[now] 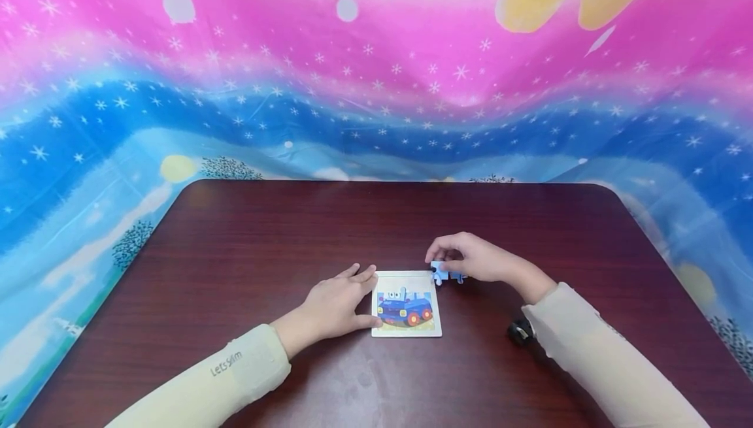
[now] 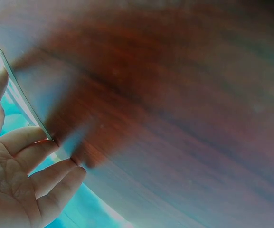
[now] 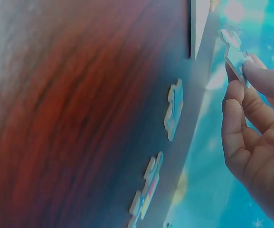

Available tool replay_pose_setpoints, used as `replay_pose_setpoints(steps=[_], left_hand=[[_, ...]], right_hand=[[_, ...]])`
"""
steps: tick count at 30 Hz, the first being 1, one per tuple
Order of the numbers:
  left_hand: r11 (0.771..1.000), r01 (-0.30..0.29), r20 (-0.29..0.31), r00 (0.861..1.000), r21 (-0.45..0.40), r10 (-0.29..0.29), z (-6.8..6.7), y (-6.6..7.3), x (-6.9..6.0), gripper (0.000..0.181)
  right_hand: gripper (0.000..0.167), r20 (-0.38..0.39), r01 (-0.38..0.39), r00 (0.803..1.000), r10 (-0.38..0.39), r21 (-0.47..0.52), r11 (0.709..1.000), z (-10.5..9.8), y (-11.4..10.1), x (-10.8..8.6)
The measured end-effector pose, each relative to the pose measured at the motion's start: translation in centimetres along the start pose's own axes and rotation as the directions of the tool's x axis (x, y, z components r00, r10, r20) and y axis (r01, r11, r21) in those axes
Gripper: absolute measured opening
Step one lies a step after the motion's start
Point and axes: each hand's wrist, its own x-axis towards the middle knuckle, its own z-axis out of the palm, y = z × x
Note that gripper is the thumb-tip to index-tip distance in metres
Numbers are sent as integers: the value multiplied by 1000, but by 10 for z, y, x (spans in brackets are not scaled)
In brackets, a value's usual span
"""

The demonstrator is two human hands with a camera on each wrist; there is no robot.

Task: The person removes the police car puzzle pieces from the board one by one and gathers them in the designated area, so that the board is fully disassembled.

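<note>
A square white-framed jigsaw puzzle (image 1: 406, 332) lies on the table, partly filled with pieces that show a blue cartoon car. My left hand (image 1: 338, 304) rests along the frame's left edge, fingers spread, with the thumb at the lower left. Beside the upper right corner, my right hand (image 1: 470, 257) pinches a light blue puzzle piece (image 1: 437, 269) between thumb and fingers. The right wrist view shows that piece (image 3: 235, 54) held tilted above the tabletop. Another blue piece (image 1: 457, 278) lies under the right hand, partly hidden by it.
Loose puzzle pieces (image 3: 174, 111) lie on the dark wood table (image 1: 294, 219) to the right of the frame. A small black object (image 1: 520, 332) sits against the right sleeve. A pink and blue patterned cloth (image 1: 376, 88) hangs behind the table.
</note>
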Motion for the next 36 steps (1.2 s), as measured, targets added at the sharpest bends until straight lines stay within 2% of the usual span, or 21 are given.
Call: replay_pose_setpoints(steps=[8, 22, 32, 36], left_hand=[[1000, 4, 2, 1000, -5, -4, 1, 0, 0, 80], [1000, 6, 6, 1000, -8, -6, 1, -1, 1, 80], [1000, 8, 10, 1000, -7, -8, 0, 0, 1, 80], [1000, 8, 13, 1000, -8, -8, 1, 0, 1, 80]], right_hand=[[19, -69, -13, 998, 11, -19, 1000, -15, 5, -11], [18, -113, -48, 992, 51, 35, 998, -28, 20, -37], [19, -169, -40, 985, 35, -28, 999, -32, 32, -53], [19, -177, -60, 983, 53, -32, 998, -33, 36, -60]])
